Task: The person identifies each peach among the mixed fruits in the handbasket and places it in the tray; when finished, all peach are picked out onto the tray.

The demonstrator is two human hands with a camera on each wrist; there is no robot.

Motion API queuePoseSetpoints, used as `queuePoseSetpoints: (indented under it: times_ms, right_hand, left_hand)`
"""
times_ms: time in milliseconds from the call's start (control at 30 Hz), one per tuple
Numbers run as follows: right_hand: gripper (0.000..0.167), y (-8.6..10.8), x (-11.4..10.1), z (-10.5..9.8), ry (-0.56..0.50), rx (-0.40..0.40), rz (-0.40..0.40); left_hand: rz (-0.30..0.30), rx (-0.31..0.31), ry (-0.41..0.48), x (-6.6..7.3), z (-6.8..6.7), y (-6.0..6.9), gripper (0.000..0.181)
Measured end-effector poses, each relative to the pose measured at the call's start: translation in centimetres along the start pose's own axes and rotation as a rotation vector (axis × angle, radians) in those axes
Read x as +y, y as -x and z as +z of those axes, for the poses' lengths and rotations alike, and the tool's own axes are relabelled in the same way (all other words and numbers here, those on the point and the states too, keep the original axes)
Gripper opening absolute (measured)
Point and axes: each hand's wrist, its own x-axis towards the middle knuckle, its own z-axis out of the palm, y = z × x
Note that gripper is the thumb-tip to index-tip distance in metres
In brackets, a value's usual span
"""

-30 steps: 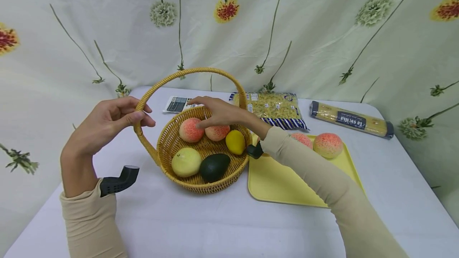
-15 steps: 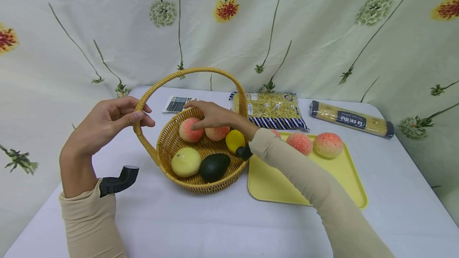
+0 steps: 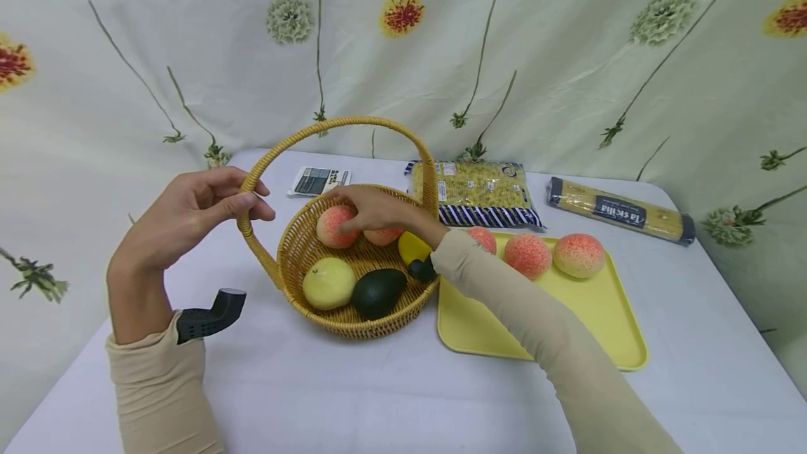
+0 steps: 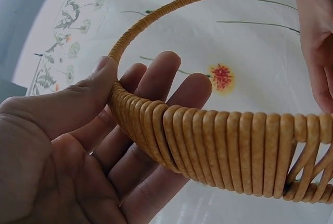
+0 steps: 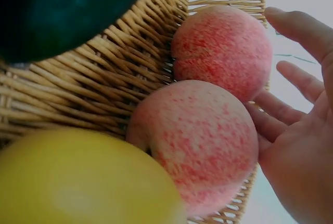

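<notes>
Has dipped the right hand (image 3: 381, 210) slightly lower into the basket (image 3: 372, 330) since the earlier frame, baring more of the peaches (image 3: 527, 256) on the yellow tray (image 3: 611, 331) at three o'clock. Spreads right fingers and thumb about the left peach (image 3: 330, 230), inside the basket at eleven o'clock; cannot tell whether touching. Finds that peach nearly round, without clear long axis, at eight o'clock from the right hand, likely the nearer of the two. Pinches the basket handle (image 3: 359, 120) at ten o'clock with the left hand (image 3: 189, 209).

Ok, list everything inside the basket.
Two peaches, a yellow fruit, a pale round fruit and a dark avocado. The basket floor beneath them can't be seen.
</notes>
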Motion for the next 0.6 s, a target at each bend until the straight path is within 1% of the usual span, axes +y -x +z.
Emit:
queuePoseSetpoints:
  times_ms: [67,167,267,433,600]
  right_hand:
    - [0.062,-0.30,0.16,0.28,0.026,-0.011,-0.013]
    - [0.065,-0.51,0.27,0.52,0.053,-0.028,-0.010]
    - [0.068,-0.54,0.22,0.60,0.059,-0.058,0.006]
    - [0.075,-0.48,-0.05,0.81,0.094,-0.132,0.050]
    - [0.073,-0.52,-0.28,1.08,0.168,-0.161,0.044]
  left_hand:
    - [-0.002,0.000,0.001,0.02,-0.02,0.03,0.014]
    - [-0.003,-0.001,0.002,0.05,0.00,0.02,0.014]
    - [0.000,-0.001,0.003,0.06,0.01,0.01,0.014]
    - [0.004,0.000,0.001,0.04,0.01,0.07,0.013]
    - [0.004,-0.002,0.005,0.06,0.00,0.09,0.013]
